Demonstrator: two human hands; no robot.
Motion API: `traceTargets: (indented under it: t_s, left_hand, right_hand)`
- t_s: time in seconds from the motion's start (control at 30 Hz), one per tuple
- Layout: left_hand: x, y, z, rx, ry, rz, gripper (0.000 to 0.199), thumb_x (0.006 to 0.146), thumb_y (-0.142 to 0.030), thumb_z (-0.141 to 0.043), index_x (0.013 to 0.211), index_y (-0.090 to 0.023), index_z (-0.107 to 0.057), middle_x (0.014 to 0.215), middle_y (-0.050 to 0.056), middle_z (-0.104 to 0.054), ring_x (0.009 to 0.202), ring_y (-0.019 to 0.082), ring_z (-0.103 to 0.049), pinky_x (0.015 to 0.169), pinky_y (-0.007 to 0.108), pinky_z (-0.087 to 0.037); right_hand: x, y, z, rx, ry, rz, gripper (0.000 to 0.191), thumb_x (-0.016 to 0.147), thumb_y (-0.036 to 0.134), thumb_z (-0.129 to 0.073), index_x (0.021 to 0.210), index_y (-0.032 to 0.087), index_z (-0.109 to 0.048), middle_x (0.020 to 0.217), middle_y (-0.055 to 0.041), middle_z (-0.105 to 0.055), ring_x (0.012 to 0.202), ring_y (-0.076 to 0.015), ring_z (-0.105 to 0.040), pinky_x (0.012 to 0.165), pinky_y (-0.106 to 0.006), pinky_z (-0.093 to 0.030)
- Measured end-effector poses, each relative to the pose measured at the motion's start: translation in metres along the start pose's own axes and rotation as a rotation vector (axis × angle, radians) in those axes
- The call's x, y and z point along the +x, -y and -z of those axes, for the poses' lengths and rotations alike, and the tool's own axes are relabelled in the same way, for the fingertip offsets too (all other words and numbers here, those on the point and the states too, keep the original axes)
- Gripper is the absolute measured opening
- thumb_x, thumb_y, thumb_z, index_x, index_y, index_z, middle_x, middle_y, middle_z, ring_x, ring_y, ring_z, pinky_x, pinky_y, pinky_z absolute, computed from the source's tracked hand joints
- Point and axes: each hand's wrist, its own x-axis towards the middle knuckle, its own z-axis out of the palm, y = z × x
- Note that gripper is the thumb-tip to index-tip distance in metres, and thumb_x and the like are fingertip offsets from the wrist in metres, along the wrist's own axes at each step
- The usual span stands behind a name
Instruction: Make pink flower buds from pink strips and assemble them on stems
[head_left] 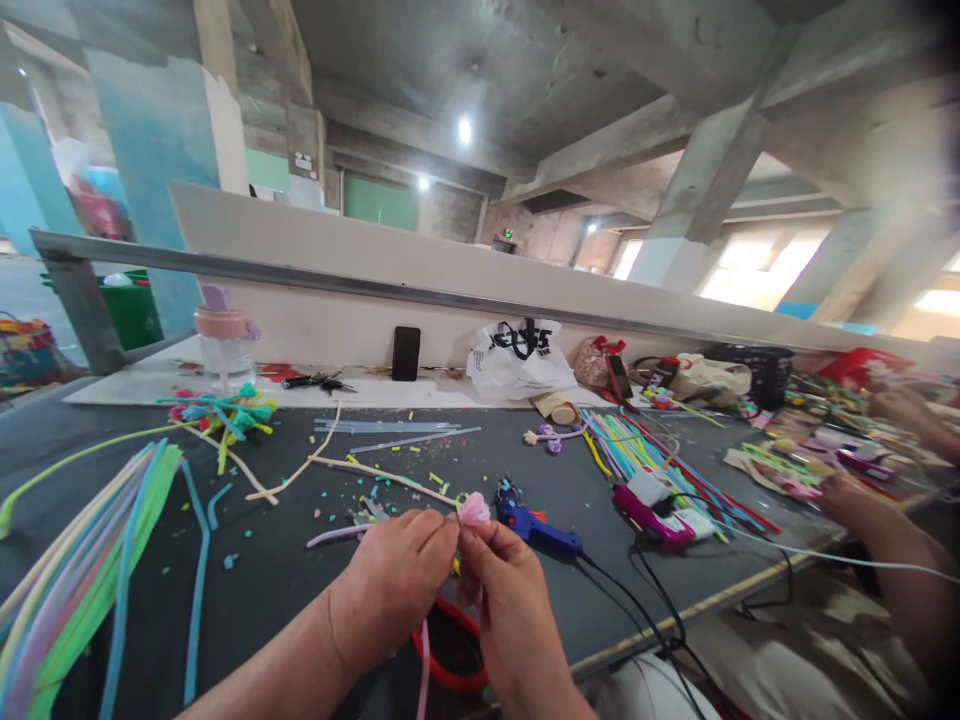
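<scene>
Near the front middle of the table, both my hands meet at a small pink fuzzy flower (474, 510). My right hand (514, 595) pinches it from below, thumb and fingers closed. The fingers of my left hand (401, 575) are closed too and touch the flower's left side; they hide what they grip, perhaps part of it. Below my hands hangs a pink pipe cleaner (425, 660); whether it joins the flower is hidden. Red scissor-like handles (474, 680) lie partly behind my right wrist. A blue glue gun (551, 537) rests just right of my hands.
Pipe cleaners lie in a bundle (97, 570) at left and in another bundle (611, 450) at right. Clear glue sticks (405, 428), a phone (406, 353) and a white bag (521, 360) are farther back. Cords run off a pink power strip (656, 515). Another person's hand (851, 500) works at right.
</scene>
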Motion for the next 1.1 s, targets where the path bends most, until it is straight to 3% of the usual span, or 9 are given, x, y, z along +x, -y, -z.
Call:
traceTargets:
  t_s: [0.23,0.37,0.43,0.57,0.67,0.87,1.1]
  left_hand:
    - [-0.002,-0.001,-0.005,-0.149,0.034,0.078,0.021,0.088,-0.013,-0.038,0.093,-0.016,-0.058,0.088,0.008,-0.065,0.082,0.018,-0.062,0.074,0.031,-0.054]
    - [0.001,-0.005,-0.004,-0.376,0.048,0.164,0.026,0.087,-0.012,-0.041,0.107,-0.017,-0.056,0.098,0.009,-0.065,0.091,0.019,-0.061,0.080,0.032,-0.052]
    - [0.005,-0.008,-0.002,-0.579,0.058,0.304,0.026,0.086,-0.013,-0.042,0.106,-0.018,-0.058,0.096,0.007,-0.065,0.087,0.017,-0.062,0.077,0.029,-0.052]
    - [0.014,-0.013,-0.004,-1.058,0.115,0.691,0.018,0.084,-0.022,-0.049,0.097,-0.016,-0.060,0.081,0.003,-0.064,0.058,0.011,-0.060,0.055,0.022,-0.052]
    - [0.016,-0.013,-0.007,-1.285,0.118,0.843,0.020,0.081,-0.029,-0.054,0.092,-0.014,-0.061,0.070,0.000,-0.061,0.049,0.009,-0.057,0.049,0.021,-0.049]
    - [0.017,-0.009,0.002,-1.081,0.101,0.764,0.020,0.081,-0.029,-0.055,0.076,-0.013,-0.066,0.061,-0.001,-0.057,0.051,0.009,-0.054,0.049,0.018,-0.041]
    - [0.018,-0.006,0.005,-0.906,0.104,0.686,0.019,0.081,-0.023,-0.051,0.077,-0.015,-0.069,0.061,-0.001,-0.058,0.055,0.010,-0.052,0.051,0.019,-0.038]
  right_hand:
    - [0.003,-0.002,0.009,-0.235,-0.037,0.166,0.025,0.061,0.038,-0.075,0.062,0.016,-0.062,0.051,0.0060,-0.050,0.045,-0.0068,-0.038,0.042,-0.018,-0.032]
    - [0.004,0.001,0.016,-0.391,-0.069,0.266,0.027,0.066,0.043,-0.069,0.063,0.017,-0.062,0.053,0.0046,-0.051,0.047,-0.0087,-0.039,0.043,-0.020,-0.032]
    - [0.005,0.001,0.018,-0.402,-0.047,0.282,0.026,0.069,0.044,-0.066,0.067,0.017,-0.063,0.056,0.0038,-0.052,0.049,-0.0092,-0.040,0.044,-0.020,-0.032]
    - [0.006,0.003,0.018,-0.343,0.039,0.245,0.026,0.072,0.043,-0.065,0.079,0.017,-0.065,0.058,0.0025,-0.055,0.053,-0.0111,-0.046,0.047,-0.020,-0.037]
    - [0.004,0.006,0.017,-0.331,0.084,0.225,0.027,0.070,0.041,-0.066,0.080,0.016,-0.066,0.060,0.0015,-0.057,0.056,-0.0125,-0.049,0.051,-0.022,-0.040]
    - [0.003,0.018,0.014,-0.442,0.060,0.241,0.022,0.065,0.036,-0.070,0.070,0.015,-0.069,0.063,0.0001,-0.061,0.061,-0.0143,-0.052,0.059,-0.025,-0.043]
    - [0.008,0.019,0.018,-0.476,0.098,0.224,0.020,0.062,0.035,-0.072,0.068,0.016,-0.068,0.061,0.0003,-0.060,0.058,-0.0138,-0.050,0.055,-0.024,-0.040]
